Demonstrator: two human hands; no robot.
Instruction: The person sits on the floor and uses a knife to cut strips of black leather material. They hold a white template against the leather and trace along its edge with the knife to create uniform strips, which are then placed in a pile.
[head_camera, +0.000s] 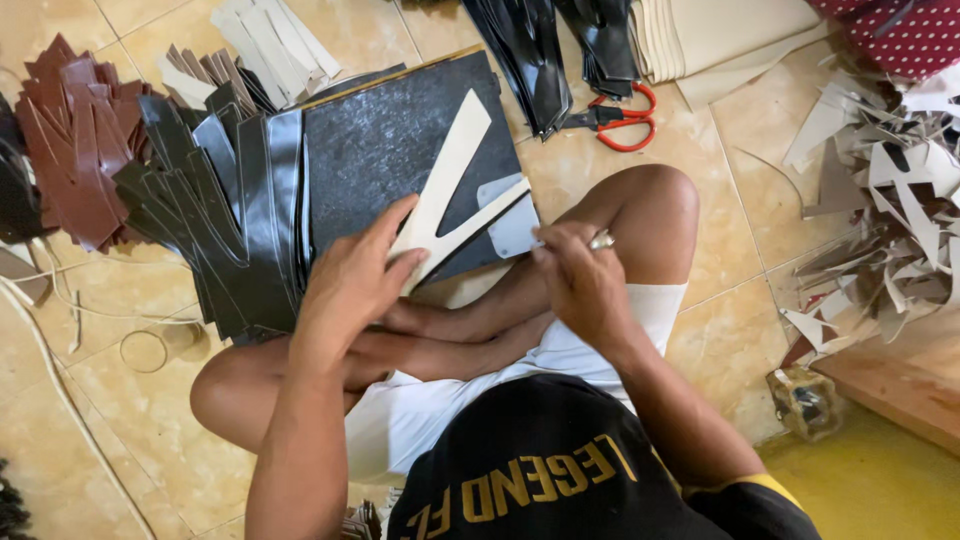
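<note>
I sit cross-legged on a tiled floor with a dark board (390, 150) in front of my knees. A pale V-shaped template (452, 178) lies on the board. My left hand (352, 280) presses flat on the template's lower end. My right hand (578, 280), with a ring on one finger, holds a small tool against the template's right edge, beside a light grey piece (512, 222); the tool itself is mostly hidden by the fingers.
Black cut strips (225, 210) and brown strips (75, 140) fan out at the left. Red-handled scissors (625, 118) lie beyond the board. Offcut scraps (885, 200) pile up on the right, pale sheets (720, 35) at the top, and a small glass jar (803, 400) stands near my right elbow.
</note>
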